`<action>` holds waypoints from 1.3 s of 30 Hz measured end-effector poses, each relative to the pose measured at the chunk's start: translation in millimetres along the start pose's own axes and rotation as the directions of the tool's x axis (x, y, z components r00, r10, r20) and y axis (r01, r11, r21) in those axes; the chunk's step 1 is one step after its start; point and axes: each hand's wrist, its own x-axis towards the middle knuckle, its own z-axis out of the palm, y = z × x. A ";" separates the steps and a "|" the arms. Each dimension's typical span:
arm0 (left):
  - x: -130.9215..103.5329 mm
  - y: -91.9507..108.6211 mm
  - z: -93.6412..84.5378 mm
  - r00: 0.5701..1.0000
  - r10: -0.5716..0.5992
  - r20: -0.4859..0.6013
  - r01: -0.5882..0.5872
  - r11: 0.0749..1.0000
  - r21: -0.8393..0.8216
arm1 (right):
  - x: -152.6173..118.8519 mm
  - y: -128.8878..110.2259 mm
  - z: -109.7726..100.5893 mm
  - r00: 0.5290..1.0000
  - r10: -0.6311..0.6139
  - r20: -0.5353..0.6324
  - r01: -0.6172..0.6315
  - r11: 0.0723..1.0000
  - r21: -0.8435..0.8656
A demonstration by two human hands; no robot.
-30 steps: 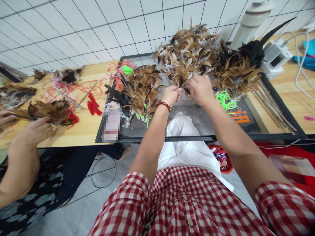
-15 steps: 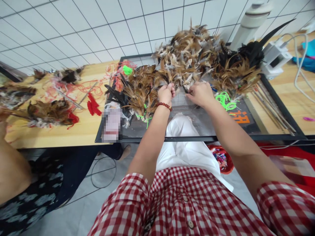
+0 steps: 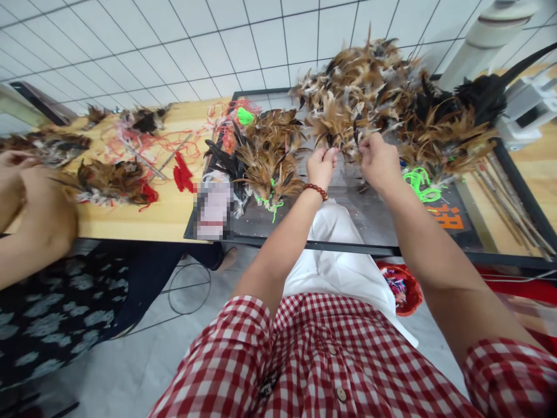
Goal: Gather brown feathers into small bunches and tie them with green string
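Observation:
My left hand (image 3: pixel 322 166), with a red bead bracelet at the wrist, is closed around the base of a brown feather bunch (image 3: pixel 331 125) over the dark board. Just to its right, my right hand (image 3: pixel 375 157) is closed in a pinch by the edge of the feathers; what its fingers hold is too small to make out. A large pile of brown and white feathers (image 3: pixel 365 75) lies behind both hands. Left of my left hand are tied brown feather bunches (image 3: pixel 272 154) with green string. Green cord (image 3: pixel 421 184) lies right of my right hand.
Thin sticks (image 3: pixel 511 200) lie at the board's right side, near a white charger (image 3: pixel 528 110) and a pale bottle (image 3: pixel 483 43). At the left, another person's hands (image 3: pixel 21 165) are beside feathers (image 3: pixel 108 180) and red yarn (image 3: pixel 183 173). A red basket (image 3: pixel 402 290) stands below.
The view has shifted, so the table's things sit farther right. My right hand has lifted from the board toward the feathers. The other person's hands have come into view at the left.

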 end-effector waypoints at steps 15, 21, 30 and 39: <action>-4.8 -6.7 3.1 0.988 -0.060 0.139 0.053 0.997 0.055 | -3.3 15.6 34.1 0.984 0.163 -0.072 -0.092 0.810 0.579; -5.0 -20.2 5.4 0.953 -0.055 0.299 -0.014 0.974 0.224 | -8.1 2.4 25.0 0.979 0.164 -0.122 -0.046 0.757 0.651; -3.3 -7.8 -4.1 0.999 0.033 -0.016 -0.032 0.997 0.067 | 2.8 8.8 21.3 0.918 0.348 -0.191 -0.081 0.636 0.767; -11.5 12.9 -4.9 0.999 -0.033 0.002 0.033 0.996 -0.085 | 1.2 13.6 27.2 0.941 0.309 -0.139 -0.037 0.503 0.864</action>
